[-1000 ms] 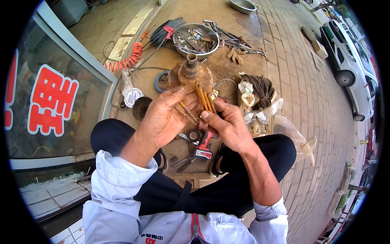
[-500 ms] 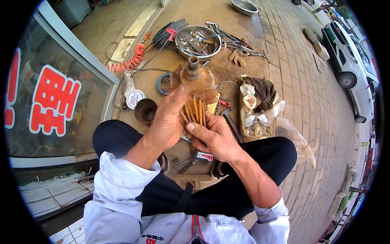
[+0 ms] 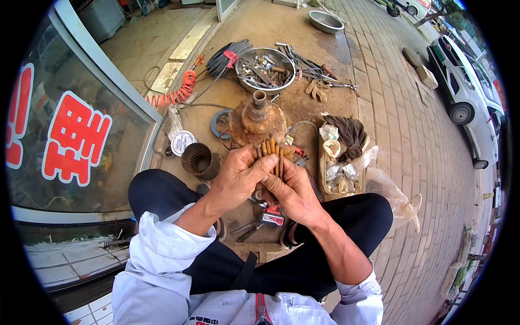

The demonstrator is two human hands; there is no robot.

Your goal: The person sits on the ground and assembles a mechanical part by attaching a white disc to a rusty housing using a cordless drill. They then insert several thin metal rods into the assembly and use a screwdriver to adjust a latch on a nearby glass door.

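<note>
My left hand (image 3: 239, 179) and my right hand (image 3: 293, 192) are closed together round a bundle of thin, rusty orange-brown rods (image 3: 273, 149), whose tops stick up between my thumbs. Just beyond stands a rusty round metal housing (image 3: 257, 124) with an upright neck. To its left lie a blue ring (image 3: 219, 123) and a dark hollow cylinder (image 3: 196, 160) with a ribbed inside. Under my hands, partly hidden, lies a red and black cordless power tool (image 3: 272, 218) among smaller tools.
A steel bowl of metal parts (image 3: 265, 67), wrenches (image 3: 303, 62), gloves (image 3: 316, 89), coiled cable (image 3: 219, 62) and red spiral hose (image 3: 186, 86) lie beyond. A box of rags and bags (image 3: 342, 183) is right. A glass door (image 3: 124, 141) stands left, a white car (image 3: 471, 130) right.
My left hand was open with fingers raised; it has come lower and closed round the rods beside my right hand. The bundle sits more upright between both thumbs.
</note>
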